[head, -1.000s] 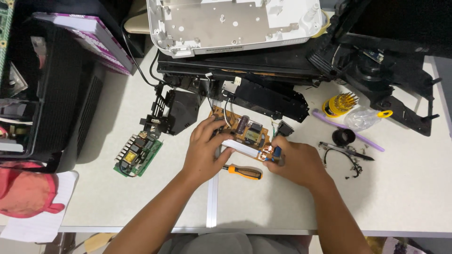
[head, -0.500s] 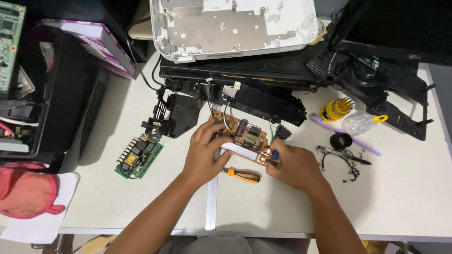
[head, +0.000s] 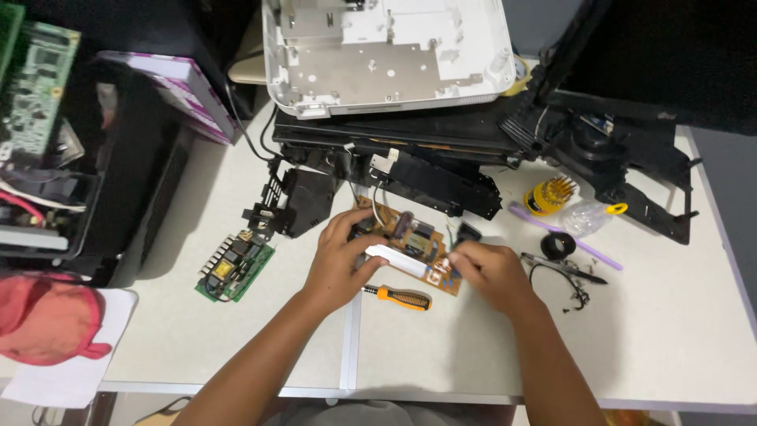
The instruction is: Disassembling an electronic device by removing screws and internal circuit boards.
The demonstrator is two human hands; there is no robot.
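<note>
A green circuit board (head: 234, 267) lies at the left, apart. The left hand (head: 341, 258) and right hand (head: 490, 272) both pinch the brown circuit board (head: 415, 251) (mid-table); an orange-handled screwdriver (head: 398, 297) lies just below.

Brown circuit board (head: 418, 248) with white strip and copper coils. Orange-and-black screwdriver (head: 398, 297). Green circuit board (head: 235, 267) with yellow part. White casing (head: 378, 55). Yellow bit holder (head: 550, 195). Purple stick (head: 564, 236). Red cloth (head: 43, 315). Pale grey table (head: 670, 331).
</note>
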